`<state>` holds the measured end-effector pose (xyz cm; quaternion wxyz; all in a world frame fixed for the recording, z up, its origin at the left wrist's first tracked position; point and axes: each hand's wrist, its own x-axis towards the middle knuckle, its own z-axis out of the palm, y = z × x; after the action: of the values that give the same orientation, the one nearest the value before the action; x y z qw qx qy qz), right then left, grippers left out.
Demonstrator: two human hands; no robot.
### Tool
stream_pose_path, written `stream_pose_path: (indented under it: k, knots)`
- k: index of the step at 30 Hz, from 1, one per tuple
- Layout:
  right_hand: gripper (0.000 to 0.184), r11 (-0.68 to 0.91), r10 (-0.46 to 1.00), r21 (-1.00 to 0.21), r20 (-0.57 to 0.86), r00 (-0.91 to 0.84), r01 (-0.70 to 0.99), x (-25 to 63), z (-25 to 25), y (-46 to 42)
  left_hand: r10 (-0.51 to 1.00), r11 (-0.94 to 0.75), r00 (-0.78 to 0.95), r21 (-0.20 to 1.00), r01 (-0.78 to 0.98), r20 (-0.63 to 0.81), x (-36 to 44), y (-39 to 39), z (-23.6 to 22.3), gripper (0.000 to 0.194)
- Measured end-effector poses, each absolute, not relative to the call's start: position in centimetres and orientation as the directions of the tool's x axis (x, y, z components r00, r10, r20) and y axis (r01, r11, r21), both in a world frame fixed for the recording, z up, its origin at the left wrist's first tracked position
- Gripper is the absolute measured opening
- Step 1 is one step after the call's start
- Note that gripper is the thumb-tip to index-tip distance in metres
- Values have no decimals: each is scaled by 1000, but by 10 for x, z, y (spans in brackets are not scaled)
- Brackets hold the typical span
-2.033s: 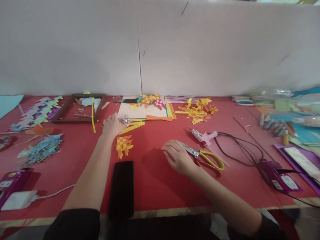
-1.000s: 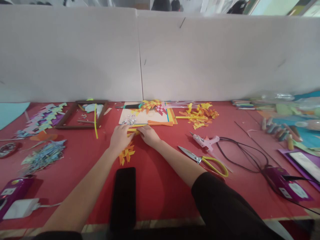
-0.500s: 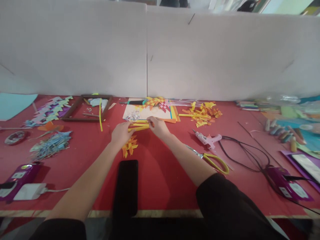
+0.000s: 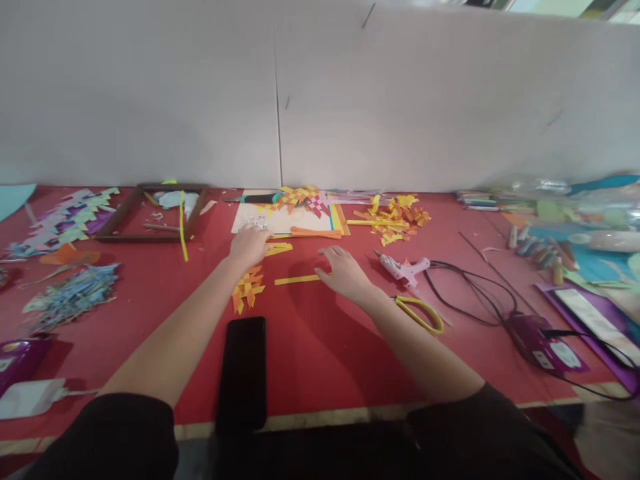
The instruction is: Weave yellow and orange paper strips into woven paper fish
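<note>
My left hand (image 4: 250, 244) lies knuckles up at the near edge of a cream card (image 4: 260, 218), fingers curled on a few yellow paper strips (image 4: 278, 249). My right hand (image 4: 343, 271) rests palm down on the red table (image 4: 320, 360), its fingertips pinching the right end of a single yellow strip (image 4: 296, 281) that lies flat. A woven orange-and-yellow paper piece (image 4: 247, 289) sits just below my left hand.
A black phone (image 4: 243, 373) lies near the front edge. Yellow-handled scissors (image 4: 420, 314) and a pink glue gun (image 4: 403, 269) with black cables sit to the right. A brown frame (image 4: 116, 225), woven paper shapes, orange scraps (image 4: 395, 220) and purple power strips (image 4: 545, 341) surround them.
Both hands were together on the bundle of yellow strips. My right hand has drawn back to the right and nearer with one strip; my left hand stays by the card.
</note>
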<state>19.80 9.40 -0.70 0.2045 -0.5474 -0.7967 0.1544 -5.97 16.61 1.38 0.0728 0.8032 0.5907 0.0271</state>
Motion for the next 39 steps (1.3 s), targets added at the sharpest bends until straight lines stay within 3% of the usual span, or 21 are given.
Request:
stream_pose_path:
  k: [7,15,22,29,35,39]
  knots:
    - [25,418,907,-479,270,-324,772,203,-7,80,954,-252,262,84,964,-146,-58,183,20,33]
    - [19,463,874,-506,397,-279,728,208,-7,70,967,-209,220,97,973,-128,-54,179,31,35]
    - [17,477,862,-549,446,-242,687,209,-5,64,982,-153,176,270,951,-62,-65,181,61,19]
    - [16,482,861,-581,452,-233,655,207,-4,61,857,-290,463,533,795,-225,-32,156,66,31]
    - [14,483,859,-583,459,-226,653,212,1,59,879,-318,431,421,849,-205,-20,145,32,18]
    - [12,480,861,-585,458,-223,653,217,1,57,936,-250,303,265,931,-182,-40,156,28,34]
